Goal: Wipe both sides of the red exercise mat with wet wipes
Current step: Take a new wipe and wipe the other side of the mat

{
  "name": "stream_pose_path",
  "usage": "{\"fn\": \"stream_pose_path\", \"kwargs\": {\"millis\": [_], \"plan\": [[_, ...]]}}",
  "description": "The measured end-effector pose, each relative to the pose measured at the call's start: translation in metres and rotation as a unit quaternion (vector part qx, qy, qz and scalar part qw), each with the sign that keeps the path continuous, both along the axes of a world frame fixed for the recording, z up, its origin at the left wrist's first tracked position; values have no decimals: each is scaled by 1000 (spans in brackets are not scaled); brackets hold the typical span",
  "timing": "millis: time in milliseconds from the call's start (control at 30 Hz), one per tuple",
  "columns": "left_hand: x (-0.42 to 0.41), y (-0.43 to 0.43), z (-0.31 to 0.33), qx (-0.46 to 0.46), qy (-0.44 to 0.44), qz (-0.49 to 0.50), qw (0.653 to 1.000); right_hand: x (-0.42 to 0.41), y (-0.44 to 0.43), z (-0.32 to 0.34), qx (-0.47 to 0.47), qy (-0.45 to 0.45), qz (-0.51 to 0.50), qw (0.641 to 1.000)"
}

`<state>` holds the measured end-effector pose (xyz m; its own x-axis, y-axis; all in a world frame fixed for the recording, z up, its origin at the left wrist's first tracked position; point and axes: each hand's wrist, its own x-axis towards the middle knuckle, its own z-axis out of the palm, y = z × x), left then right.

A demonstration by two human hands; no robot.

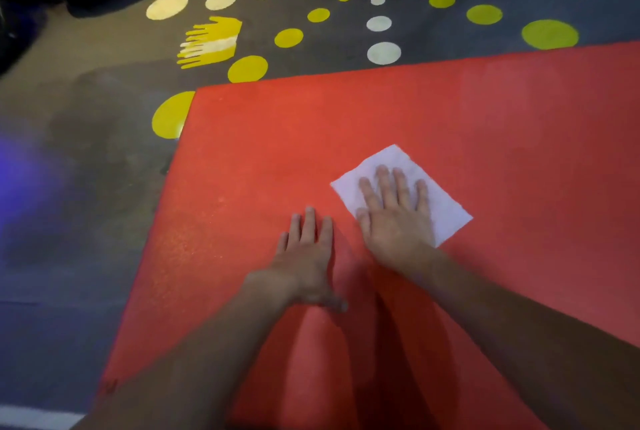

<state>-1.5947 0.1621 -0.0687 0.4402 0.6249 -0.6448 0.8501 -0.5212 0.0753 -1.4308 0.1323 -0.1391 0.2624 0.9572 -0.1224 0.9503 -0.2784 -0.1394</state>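
The red exercise mat (263, 159) lies flat on the dotted floor (104, 159), its far corner pointing upper left; its long axis cannot be told. The right hand (398, 218) presses a white wet wipe (448, 216) with straight fingers, and the left hand (308, 253) rests flat on the mat just beside it

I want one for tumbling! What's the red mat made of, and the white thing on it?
The red mat looks like foam or rubber: a matte, finely grainy surface without shine. The wet wipe under the right hand looks like thin non-woven cloth: flat and pale white. Neither is certain from looks.
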Motion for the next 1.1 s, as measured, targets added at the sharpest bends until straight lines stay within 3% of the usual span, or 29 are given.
{"fn": "stream_pose_path", "kwargs": {"millis": [67,133,233,300,400,467,567,633,733,800,933,967,1033,1100], "plan": [[-5,-6,-2,0,12,-15,1000,-12,-22,1,-5,1,126,992],[-7,-8,-4,19,-2,-11,1000,14,-27,4,-11,-8,176,984],[-7,-8,-9,46,-11,-17,999,37,-29,3,-2,-16,-12,1000],[-9,-14,-9,73,-24,-17,997,3,-37,0,-4,-27,-68,997],[-15,-20,-4,118,-51,-39,991,-42,-71,3,-7,1,91,996],[-18,-21,0,75,-46,-54,995,-18,-82,5,-10,-9,150,989],[-21,-28,-1,-17,-17,-70,997,11,-87,6,-16,-23,-42,999],[-26,-36,-8,0,-19,-82,996,-20,-90,1,-19,-30,-124,992],[-29,-41,-12,31,-38,-82,995,-66,-111,4,-16,-17,32,999],[-33,-40,-13,35,-44,-92,994,-41,-120,5,-14,-33,107,994],[-36,-40,-15,11,-32,-109,993,-37,-126,4,0,-36,-121,992],[-34,-41,-14,6,-28,-109,994,-57,-129,-1,3,-43,-133,990],[-30,-40,-10,-11,-12,-113,993,-89,-142,-2,2,-41,-34,999],[-31,-35,-8,-27,7,-124,992,-71,-156,-1,-11,-52,94,994]]}}
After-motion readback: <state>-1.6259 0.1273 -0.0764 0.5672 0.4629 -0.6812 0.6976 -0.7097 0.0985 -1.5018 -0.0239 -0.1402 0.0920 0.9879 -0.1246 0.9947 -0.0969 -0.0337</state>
